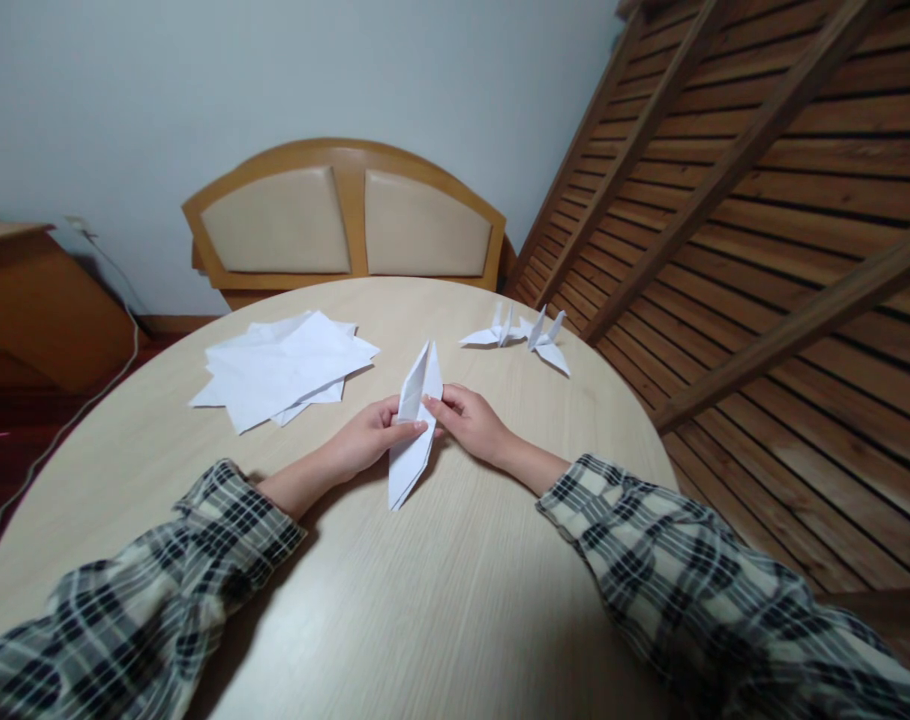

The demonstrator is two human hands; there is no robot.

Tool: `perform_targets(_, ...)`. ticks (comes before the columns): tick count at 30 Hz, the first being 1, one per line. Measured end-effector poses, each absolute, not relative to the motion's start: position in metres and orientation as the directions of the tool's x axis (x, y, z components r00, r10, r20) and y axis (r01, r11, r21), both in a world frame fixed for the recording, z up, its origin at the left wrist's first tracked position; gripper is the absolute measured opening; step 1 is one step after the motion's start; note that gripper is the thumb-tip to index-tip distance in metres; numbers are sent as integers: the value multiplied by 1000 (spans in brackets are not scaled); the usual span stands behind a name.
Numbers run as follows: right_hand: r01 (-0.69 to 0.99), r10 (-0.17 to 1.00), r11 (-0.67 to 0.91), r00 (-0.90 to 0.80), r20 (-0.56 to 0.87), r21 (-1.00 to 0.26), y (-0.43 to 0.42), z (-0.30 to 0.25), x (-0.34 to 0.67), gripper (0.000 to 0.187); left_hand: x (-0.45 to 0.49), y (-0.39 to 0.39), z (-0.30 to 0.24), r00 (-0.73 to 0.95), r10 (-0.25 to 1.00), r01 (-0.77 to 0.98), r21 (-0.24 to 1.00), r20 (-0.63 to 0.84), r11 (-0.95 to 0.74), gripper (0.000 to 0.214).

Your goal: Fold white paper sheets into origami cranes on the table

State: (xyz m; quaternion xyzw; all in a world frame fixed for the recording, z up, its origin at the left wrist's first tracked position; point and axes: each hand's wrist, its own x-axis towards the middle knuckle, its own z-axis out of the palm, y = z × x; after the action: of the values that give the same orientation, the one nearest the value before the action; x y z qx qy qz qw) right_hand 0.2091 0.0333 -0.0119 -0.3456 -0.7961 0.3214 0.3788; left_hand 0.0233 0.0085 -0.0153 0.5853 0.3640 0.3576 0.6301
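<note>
Both of my hands hold a long, narrow piece of folded white paper (408, 460) above the middle of the round table. Its upper end parts into two points, and its lower end tapers to a tip. My left hand (365, 437) pinches it from the left, thumb lying across the front and fingers mostly hidden behind. On the other side my right hand (470, 420) grips its right edge, with the thumb on the front near the split. Beyond my right hand, two folded paper cranes (492, 335) stand close together on the table.
A loose stack of white paper sheets (290, 365) lies at the left of the pale round table (455, 600). Behind the table stands a padded wooden headboard (356, 220). A slatted wooden panel (725, 280) rises along the right, and a white cable (72, 430) runs down the left.
</note>
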Motion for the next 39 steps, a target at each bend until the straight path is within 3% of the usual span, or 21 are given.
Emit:
perform_targets(3, 276, 798, 545, -462, 388, -792, 34, -15, 208, 33, 24, 6, -15, 495, 867, 8, 998, -55, 59, 32)
perform_targets(15, 405, 780, 609, -460, 424, -682, 32, -13, 208, 34, 21, 6, -14, 424, 906, 251, 960, 4, -122, 49)
perform_targets(21, 387, 786, 599, -448, 425, -701, 32, -15, 208, 35, 26, 2, -12, 434, 900, 212, 976, -42, -57, 48)
perform_targets(24, 259, 819, 505, -446, 361, -824, 32, -15, 208, 33, 24, 2, -13, 447, 894, 226, 972, -40, -70, 47)
perform_targets(29, 36, 858, 266, -463, 220, -963, 31, -10, 207, 37, 20, 4, -10, 539, 842, 344, 903, 34, -257, 44)
perform_targets(39, 25, 898, 120, -429, 98, -992, 29, -6, 209, 42, 19, 6, -9, 619, 786, 384, 875, -8, -294, 43)
